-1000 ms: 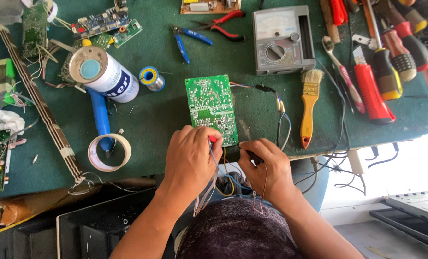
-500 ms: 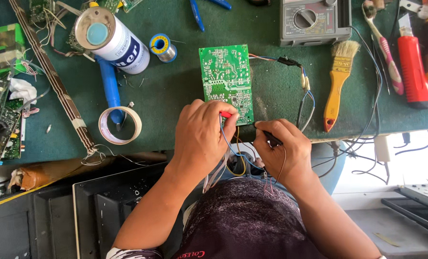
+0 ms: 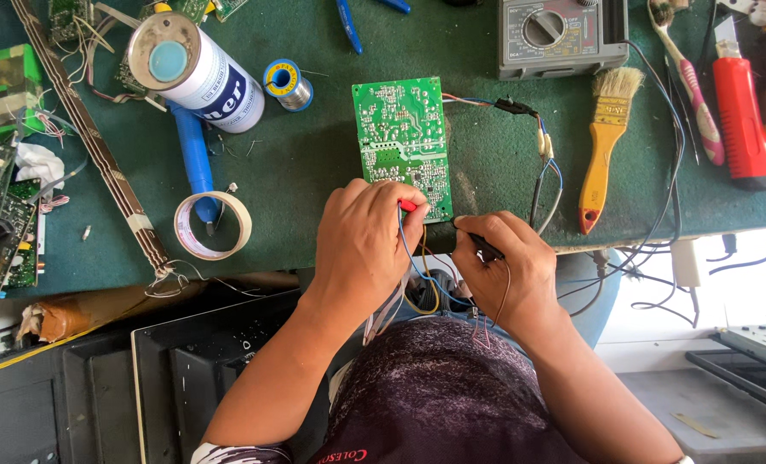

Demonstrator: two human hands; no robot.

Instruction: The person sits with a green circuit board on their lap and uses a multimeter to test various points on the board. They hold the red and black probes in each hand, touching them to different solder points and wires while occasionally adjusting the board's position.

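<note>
**Two hands probe a green circuit board**

A green circuit board [image 3: 403,142] lies solder side up on a green bench mat [image 3: 314,172]. At its near edge, the left hand [image 3: 367,236] closes its fingers on a red probe [image 3: 408,206]. Just to the right, the right hand [image 3: 503,266] pinches a black probe [image 3: 484,247]. A grey multimeter [image 3: 562,34] sits at the far edge, a yellow-handled brush [image 3: 604,146] right of the board, and a tape roll [image 3: 212,225] to the left.

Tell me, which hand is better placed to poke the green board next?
Probably the left hand. It pinches a red-tipped probe right at the green circuit board's near edge. The right hand holds a black probe just off the board's corner.
</note>
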